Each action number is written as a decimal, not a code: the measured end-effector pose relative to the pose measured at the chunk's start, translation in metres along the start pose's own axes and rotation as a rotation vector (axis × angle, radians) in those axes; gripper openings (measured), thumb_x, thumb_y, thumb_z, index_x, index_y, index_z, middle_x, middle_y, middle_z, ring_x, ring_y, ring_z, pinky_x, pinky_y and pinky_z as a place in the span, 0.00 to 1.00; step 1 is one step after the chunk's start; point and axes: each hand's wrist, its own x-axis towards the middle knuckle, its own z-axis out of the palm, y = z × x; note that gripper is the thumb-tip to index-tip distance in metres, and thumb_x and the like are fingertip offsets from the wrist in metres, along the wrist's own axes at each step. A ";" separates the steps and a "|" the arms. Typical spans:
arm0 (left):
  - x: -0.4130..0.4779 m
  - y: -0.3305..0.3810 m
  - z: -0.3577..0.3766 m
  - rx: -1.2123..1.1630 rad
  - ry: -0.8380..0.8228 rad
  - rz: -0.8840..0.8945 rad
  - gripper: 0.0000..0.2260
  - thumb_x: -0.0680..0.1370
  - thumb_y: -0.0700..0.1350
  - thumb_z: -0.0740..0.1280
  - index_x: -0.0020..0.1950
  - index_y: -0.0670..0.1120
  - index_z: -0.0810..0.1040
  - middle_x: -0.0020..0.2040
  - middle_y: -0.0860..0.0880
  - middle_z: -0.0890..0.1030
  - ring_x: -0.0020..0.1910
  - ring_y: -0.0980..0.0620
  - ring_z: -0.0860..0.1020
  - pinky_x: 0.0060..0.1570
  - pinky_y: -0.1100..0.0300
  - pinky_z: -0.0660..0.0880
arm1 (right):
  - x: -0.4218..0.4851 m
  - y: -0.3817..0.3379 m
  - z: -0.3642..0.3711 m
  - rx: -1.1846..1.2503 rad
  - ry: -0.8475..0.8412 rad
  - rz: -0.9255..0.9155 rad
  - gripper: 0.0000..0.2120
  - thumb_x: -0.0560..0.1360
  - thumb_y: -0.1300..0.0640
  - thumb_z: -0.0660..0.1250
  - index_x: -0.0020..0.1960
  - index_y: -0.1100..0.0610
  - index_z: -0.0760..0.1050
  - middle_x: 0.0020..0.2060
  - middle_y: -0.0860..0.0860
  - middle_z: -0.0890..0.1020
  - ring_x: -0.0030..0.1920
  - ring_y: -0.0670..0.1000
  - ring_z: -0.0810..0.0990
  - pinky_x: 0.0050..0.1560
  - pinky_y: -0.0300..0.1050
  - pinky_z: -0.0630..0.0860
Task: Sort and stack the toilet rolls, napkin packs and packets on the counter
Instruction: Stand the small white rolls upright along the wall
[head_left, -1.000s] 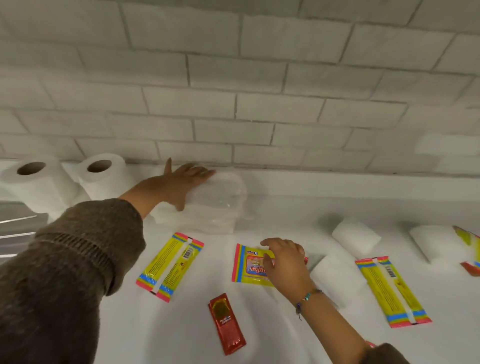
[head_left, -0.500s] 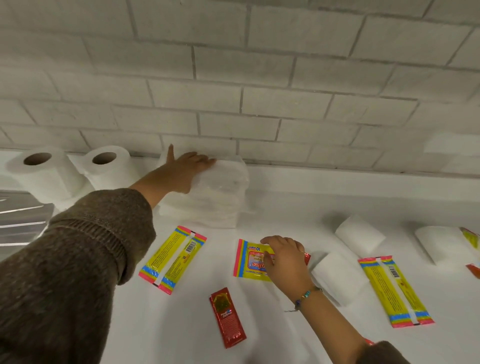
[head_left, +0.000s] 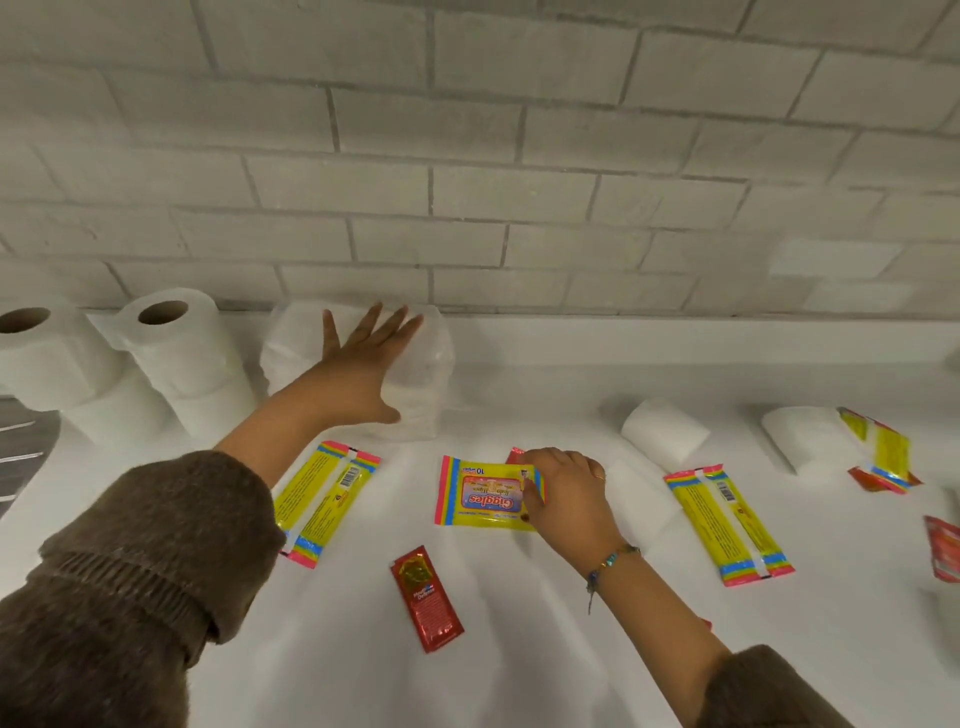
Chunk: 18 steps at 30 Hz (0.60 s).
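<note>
Left hand (head_left: 358, 374) splayed flat on napkin stack (head_left: 415, 384); right hand (head_left: 566, 499) grip pinching wipes packet (head_left: 483, 496).

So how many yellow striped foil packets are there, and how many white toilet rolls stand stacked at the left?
Yellow striped foil packets: 4
White toilet rolls stacked at the left: 4
Total: 8

Bare counter (head_left: 519, 649) is left open at 6 o'clock, broken only by a red sachet (head_left: 427, 597) lying flat. The band from 9 to 3 o'clock is strewn with flat yellow packets (head_left: 728, 525) and low white rolls (head_left: 665, 431), with narrow gaps between them. The back edge from 10 to 12 o'clock is blocked by stacked toilet rolls (head_left: 176, 358) and a napkin stack (head_left: 421, 384) against the brick wall (head_left: 519, 182).
</note>
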 end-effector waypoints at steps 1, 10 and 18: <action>-0.004 0.008 0.001 -0.010 0.020 0.013 0.52 0.67 0.54 0.73 0.76 0.54 0.37 0.78 0.53 0.40 0.76 0.51 0.37 0.69 0.36 0.33 | -0.003 0.004 -0.001 0.005 0.016 0.002 0.14 0.76 0.55 0.60 0.61 0.49 0.73 0.56 0.47 0.78 0.58 0.52 0.73 0.65 0.48 0.60; -0.014 0.117 0.024 -0.117 0.051 0.206 0.43 0.71 0.52 0.70 0.77 0.52 0.45 0.78 0.50 0.44 0.77 0.49 0.39 0.70 0.43 0.33 | -0.033 0.059 -0.020 0.021 0.099 0.048 0.13 0.75 0.57 0.61 0.59 0.50 0.74 0.56 0.48 0.79 0.58 0.54 0.74 0.63 0.50 0.63; -0.004 0.221 0.076 -0.180 -0.115 0.155 0.35 0.73 0.54 0.67 0.76 0.55 0.53 0.78 0.51 0.52 0.77 0.49 0.47 0.72 0.42 0.38 | -0.033 0.144 -0.055 0.041 0.101 0.005 0.14 0.74 0.56 0.62 0.59 0.50 0.75 0.57 0.48 0.79 0.58 0.55 0.74 0.62 0.51 0.64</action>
